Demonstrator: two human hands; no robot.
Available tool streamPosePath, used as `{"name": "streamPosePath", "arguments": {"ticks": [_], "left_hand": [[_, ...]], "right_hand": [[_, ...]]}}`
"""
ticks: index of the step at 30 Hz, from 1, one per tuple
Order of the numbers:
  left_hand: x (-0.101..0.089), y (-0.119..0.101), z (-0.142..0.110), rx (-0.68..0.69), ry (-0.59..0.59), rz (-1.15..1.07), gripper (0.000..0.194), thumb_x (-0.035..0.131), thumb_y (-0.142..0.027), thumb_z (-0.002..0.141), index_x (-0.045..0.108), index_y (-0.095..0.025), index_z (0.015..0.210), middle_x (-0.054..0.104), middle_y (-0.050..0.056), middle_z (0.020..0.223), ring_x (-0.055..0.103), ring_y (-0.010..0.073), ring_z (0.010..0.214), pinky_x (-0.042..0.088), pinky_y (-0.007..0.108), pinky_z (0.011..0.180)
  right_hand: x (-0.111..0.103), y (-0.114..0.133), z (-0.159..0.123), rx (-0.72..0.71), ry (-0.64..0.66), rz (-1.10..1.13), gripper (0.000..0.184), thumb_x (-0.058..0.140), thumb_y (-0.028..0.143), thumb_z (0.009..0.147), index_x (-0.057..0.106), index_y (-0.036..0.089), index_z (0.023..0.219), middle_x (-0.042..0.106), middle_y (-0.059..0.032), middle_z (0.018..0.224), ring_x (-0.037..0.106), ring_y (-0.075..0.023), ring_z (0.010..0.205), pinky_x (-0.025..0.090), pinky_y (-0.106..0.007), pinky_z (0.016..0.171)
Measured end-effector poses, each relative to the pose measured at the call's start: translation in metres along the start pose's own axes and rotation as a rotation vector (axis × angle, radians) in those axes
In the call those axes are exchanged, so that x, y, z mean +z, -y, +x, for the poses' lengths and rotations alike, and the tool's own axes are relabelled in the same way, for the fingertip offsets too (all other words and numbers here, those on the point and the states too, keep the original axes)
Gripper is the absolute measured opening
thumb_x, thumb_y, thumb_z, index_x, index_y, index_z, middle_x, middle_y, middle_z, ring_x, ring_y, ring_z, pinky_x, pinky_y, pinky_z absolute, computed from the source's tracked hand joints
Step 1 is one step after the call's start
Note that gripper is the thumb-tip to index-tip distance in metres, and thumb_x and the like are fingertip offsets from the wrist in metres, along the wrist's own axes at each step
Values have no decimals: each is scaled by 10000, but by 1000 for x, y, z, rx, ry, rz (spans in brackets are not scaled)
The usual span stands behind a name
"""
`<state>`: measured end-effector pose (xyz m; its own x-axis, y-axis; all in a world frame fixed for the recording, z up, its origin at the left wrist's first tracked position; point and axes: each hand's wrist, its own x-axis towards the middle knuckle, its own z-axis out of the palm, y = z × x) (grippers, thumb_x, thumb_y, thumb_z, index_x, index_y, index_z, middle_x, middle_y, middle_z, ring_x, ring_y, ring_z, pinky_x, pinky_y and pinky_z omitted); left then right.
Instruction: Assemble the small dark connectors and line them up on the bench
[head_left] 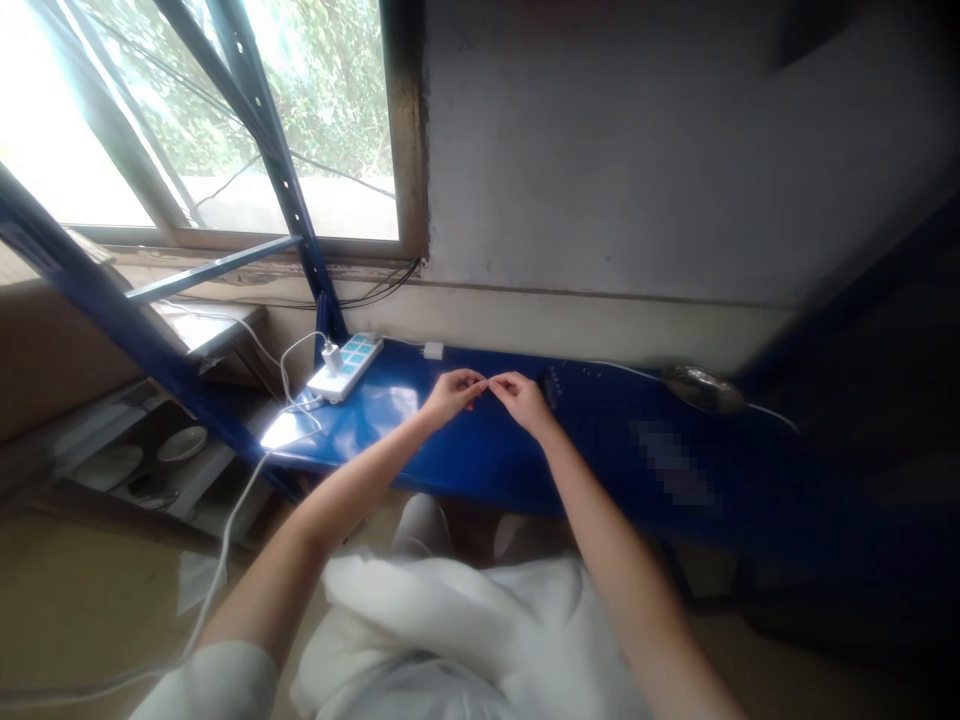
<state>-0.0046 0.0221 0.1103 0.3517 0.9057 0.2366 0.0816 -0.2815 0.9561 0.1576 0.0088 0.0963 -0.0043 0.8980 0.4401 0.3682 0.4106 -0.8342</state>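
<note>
Fingers [478, 385] of the left hand [450, 394] and right hand [522, 398] are pinched together, tips meeting above the blue table [480, 460], between its front and back edges; anything held is too small to tell. Small dark parts [553, 386] lie just beside the right hand. Best pinch lightly, steadily; no brand or writing is readable

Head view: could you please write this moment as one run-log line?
left hand, right hand: close together over table | anything held: too small to tell | power strip: table's left end, plug inserted
</note>
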Motion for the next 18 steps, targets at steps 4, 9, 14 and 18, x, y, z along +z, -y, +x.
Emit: {"name": "streamPosePath", "arguments": {"ticks": [4,9,14,18], "left_hand": [[3,2,-1,-7,-36,-18,333,616,-431,714,616,-112,811,567,-5,626,466,33,442,392,160,438],[10,3,-1,-4,-43,-78,366,472,-464,816,595,-121,858,468,-41,525,465,41,412,374,159,427],[13,10,2,-61,-34,-172,320,445,-449,836,539,-149,892,438,-58,541,435,33,371,332,153,378],[9,24,2,-138,-60,-210,271,433,-417,843,501,-158,880,507,-35,593,456,41,373,328,158,366]], "right_hand": [[2,1,-1,49,71,38,270,610,447,689,630,182,733,634,-33,719,575,-149,644,457,-296,649],[10,-5,-4,84,108,115,301,626,462,662,575,168,705,618,-13,666,573,-142,616,453,-279,609],[13,-10,-8,64,137,112,312,614,469,672,572,163,716,621,-17,675,573,-140,624,458,-278,620],[6,-19,-16,75,58,17,328,612,485,666,586,160,703,626,-37,671,577,-156,620,466,-292,623]]}}
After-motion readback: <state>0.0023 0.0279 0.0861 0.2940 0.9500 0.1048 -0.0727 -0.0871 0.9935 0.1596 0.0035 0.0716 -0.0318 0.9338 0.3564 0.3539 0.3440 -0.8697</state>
